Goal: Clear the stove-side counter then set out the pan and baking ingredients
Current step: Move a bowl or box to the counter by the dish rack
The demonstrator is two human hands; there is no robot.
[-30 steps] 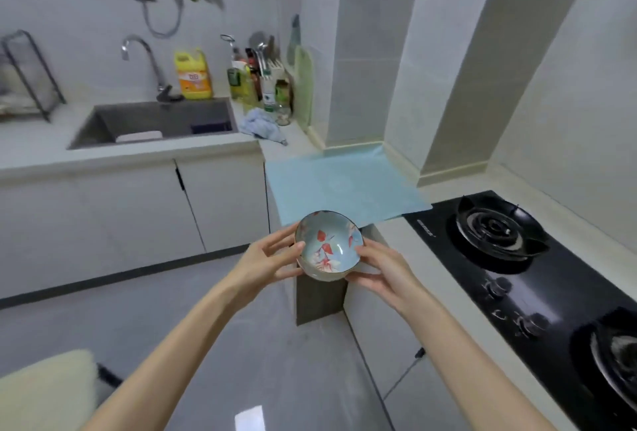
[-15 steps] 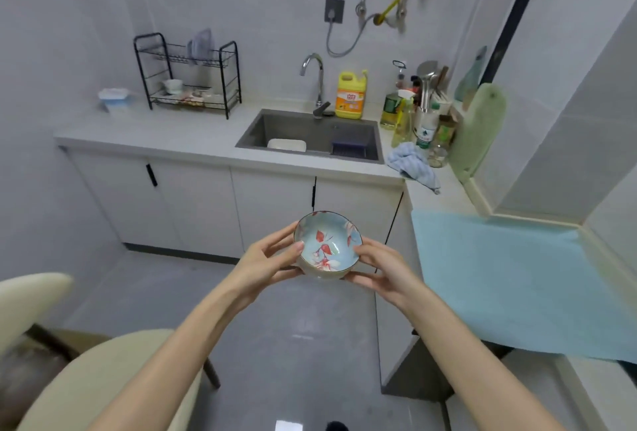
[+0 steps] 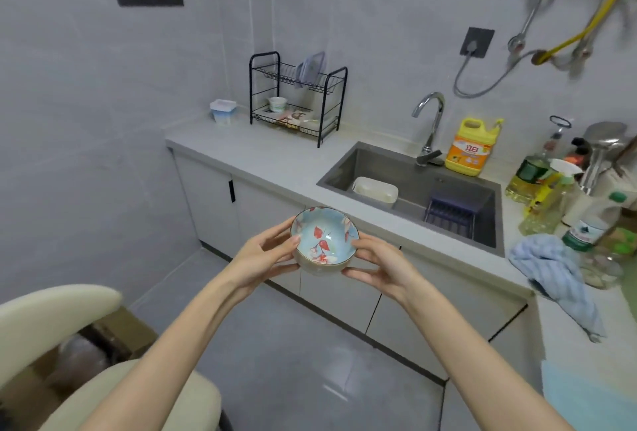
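A small bowl (image 3: 324,240), pale blue inside with red leaves and a grey-brown outside, is held in the air between both hands, upright and tipped slightly toward the camera, above the floor in front of the cabinets; the left hand (image 3: 265,254) cups its left side, fingers (image 3: 275,229) curled round the outer wall and thumb at the rim; the right hand (image 3: 379,263) grasps the right side the same way, its fingers wrapped under and round the wall; the bowl looks empty. Beyond the fingertips and up to the right lies the sink (image 3: 379,161), set into the grey counter (image 3: 262,154), with a white tub (image 3: 375,191) and a dark slatted rack (image 3: 451,211) inside it; behind the sink stand the tap (image 3: 429,123) and a yellow detergent bottle (image 3: 470,148). Far beyond the left fingers a black dish rack (image 3: 298,96) stands on the counter; well right of the right hand a blue striped cloth (image 3: 551,268) hangs over the counter edge; below the left forearm is a cream chair (image 3: 51,320).
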